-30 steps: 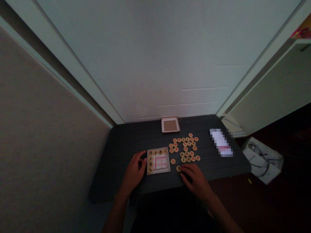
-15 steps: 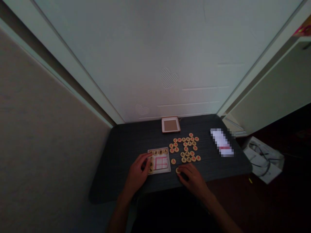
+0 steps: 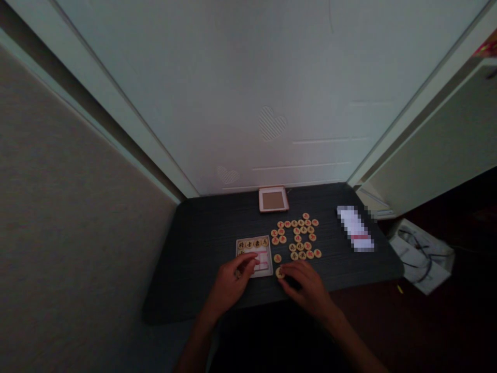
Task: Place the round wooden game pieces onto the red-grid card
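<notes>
My right hand [image 3: 306, 284] pinches a round wooden Chinese chess piece [image 3: 279, 272] between thumb and fingertips, just right of a shallow box [image 3: 271, 248]. Over the left part of that box reaches my left hand [image 3: 233, 280], its thumb and fingers curved and a little apart with nothing visible between them. A row of chess pieces with black characters [image 3: 257, 243] lies along the box's far side. More of them down its left side are mostly hidden by my left hand. Pink lines mark the paper on the box floor.
Loose chess pieces [image 3: 297, 238], most with red characters, lie on the dark table [image 3: 194, 248] right of the box. Behind stands a box lid [image 3: 273, 200]. A blurred-out white object [image 3: 354, 228] lies at the right. A white container with cables [image 3: 421, 256] is beyond the table's edge.
My left hand has moved right, off the box's left column and over its middle. My right hand has brought its chess piece slightly left, closer to the box.
</notes>
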Available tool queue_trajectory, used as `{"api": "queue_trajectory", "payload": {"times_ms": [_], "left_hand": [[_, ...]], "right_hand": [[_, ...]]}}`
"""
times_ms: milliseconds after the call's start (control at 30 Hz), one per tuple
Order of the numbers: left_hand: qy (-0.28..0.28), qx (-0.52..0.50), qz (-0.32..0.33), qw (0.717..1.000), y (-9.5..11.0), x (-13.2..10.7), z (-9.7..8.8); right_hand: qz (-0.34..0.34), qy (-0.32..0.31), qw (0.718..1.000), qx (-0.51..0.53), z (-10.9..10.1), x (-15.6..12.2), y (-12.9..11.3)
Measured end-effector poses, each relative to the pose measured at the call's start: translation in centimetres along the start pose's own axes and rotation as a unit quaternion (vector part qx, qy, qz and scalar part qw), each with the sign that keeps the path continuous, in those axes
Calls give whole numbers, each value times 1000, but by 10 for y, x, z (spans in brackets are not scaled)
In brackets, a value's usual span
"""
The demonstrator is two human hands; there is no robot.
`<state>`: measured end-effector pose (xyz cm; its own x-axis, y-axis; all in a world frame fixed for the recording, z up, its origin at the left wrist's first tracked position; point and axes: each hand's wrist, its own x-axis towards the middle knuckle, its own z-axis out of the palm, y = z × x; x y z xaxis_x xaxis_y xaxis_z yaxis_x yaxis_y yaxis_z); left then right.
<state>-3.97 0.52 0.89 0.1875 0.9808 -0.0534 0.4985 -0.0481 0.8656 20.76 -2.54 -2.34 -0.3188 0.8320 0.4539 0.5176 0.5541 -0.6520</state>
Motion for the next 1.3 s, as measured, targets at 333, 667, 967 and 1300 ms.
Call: {"api": "queue_trajectory", "payload": {"times_ms": [333, 667, 967, 1300], "left_hand": [[-80, -110, -37, 990, 18, -2, 16], [-91, -243, -64, 964, 14, -6, 29], [-78, -269, -79, 957, 19, -4, 32], [-60, -209, -54, 975, 20, -3, 33]], "right_hand": [[-35, 33, 999, -14, 6, 16, -7], [-52, 31, 998, -15, 9, 22, -10], [-69, 44, 997, -2, 13, 23, -10], [-30, 35, 999, 26, 14, 22, -11]]}}
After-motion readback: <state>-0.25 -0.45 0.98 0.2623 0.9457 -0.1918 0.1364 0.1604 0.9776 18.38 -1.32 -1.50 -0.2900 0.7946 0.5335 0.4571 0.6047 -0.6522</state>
